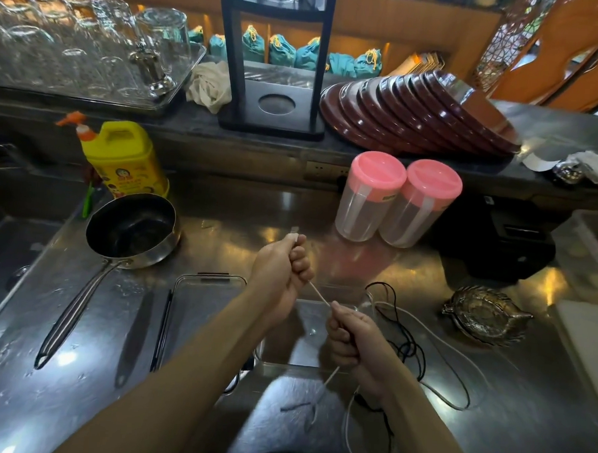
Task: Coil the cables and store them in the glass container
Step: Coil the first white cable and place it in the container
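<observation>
Nearest to us the white cable [350,430] trails off the counter edge, looping across the steel counter [522,424] on the right, tangled with a black cable [414,347] lying loose there. Our right hand [352,341] is fisted round the white cable, fingers curled tight on it. A taut stretch runs up-left to our left hand [284,266], also curled round the cable, with the plug end [294,231] poking out above the fist. Both hands hover over the glass container [305,363], which sits on the counter just under the right hand; we see no cable in it, though the hands cover part. Its clear lid [198,297] lies just left of it, partly under our left forearm. Right of the cables a leaf-shaped glass dish [485,315]. Further left a saucepan [129,229], a yellow detergent bottle [125,160] behind it. Two pink-lidded jars [394,199] stand touching, mid-back. On the raised ledge a stack of brown plates [419,111], a black stand [274,61], a tray of upturned glasses [76,45]
</observation>
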A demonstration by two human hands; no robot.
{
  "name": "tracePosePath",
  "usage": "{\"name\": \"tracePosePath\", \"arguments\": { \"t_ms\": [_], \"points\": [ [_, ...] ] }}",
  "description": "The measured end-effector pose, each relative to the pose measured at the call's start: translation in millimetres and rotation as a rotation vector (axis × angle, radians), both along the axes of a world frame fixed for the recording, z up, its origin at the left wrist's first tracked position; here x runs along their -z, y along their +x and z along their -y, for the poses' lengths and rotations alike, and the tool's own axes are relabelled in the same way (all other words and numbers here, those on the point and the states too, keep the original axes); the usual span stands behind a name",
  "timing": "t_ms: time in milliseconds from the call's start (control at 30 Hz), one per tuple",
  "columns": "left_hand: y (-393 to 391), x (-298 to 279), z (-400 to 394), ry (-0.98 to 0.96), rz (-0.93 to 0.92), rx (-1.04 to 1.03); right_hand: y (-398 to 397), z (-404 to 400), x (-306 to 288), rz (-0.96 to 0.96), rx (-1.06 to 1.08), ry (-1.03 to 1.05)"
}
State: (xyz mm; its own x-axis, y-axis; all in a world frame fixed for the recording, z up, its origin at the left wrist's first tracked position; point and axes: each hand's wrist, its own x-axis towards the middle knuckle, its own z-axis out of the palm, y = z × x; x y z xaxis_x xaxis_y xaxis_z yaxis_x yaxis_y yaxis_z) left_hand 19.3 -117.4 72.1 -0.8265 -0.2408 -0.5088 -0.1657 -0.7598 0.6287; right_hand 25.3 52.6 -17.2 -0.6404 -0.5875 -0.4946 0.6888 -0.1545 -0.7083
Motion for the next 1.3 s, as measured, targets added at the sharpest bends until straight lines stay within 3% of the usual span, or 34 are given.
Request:
{"name": "tracePosePath", "arguments": {
  "t_ms": [200,367,533,633,700,867,967,1100,1300],
  "points": [
    [4.4,-8.1,-0.7,-0.086,-0.027,0.174,-5.9,-5.2,-1.5,-0.039,0.009,0.043],
    [20.1,-10.4,-4.1,-0.228,-0.101,0.369,-23.4,-0.8,0.5,-0.147,-0.101,0.319],
    [36.8,21.1,-17.0,-0.238,0.023,0.570,-70.5,4.0,-50.4,-0.276,-0.214,0.451],
    [40.3,34.4,-22.4,-0.281,0.077,0.516,-78.1,11.8,-91.6,-0.413,-0.296,0.567],
    [37.3,40.5,-20.7,-0.211,0.079,0.386,-68.8,17.8,-106.2,-0.547,-0.310,0.641],
    [18.4,35.4,-16.7,-0.147,0.059,0.160,-11.9,30.3,-87.2,-0.739,-0.187,0.539],
    [12.4,25.5,-14.8,-0.038,-0.023,0.142,18.9,26.4,-67.1,-0.582,-0.064,0.431],
    [11.2,23.1,-5.4,-0.104,-0.097,0.207,23.3,2.2,-38.3,-0.271,-0.093,0.288],
    [28.0,29.4,-10.9,-0.274,-0.048,0.597,-43.0,-24.5,-31.7,-0.147,-0.155,0.401]
  ]
}}
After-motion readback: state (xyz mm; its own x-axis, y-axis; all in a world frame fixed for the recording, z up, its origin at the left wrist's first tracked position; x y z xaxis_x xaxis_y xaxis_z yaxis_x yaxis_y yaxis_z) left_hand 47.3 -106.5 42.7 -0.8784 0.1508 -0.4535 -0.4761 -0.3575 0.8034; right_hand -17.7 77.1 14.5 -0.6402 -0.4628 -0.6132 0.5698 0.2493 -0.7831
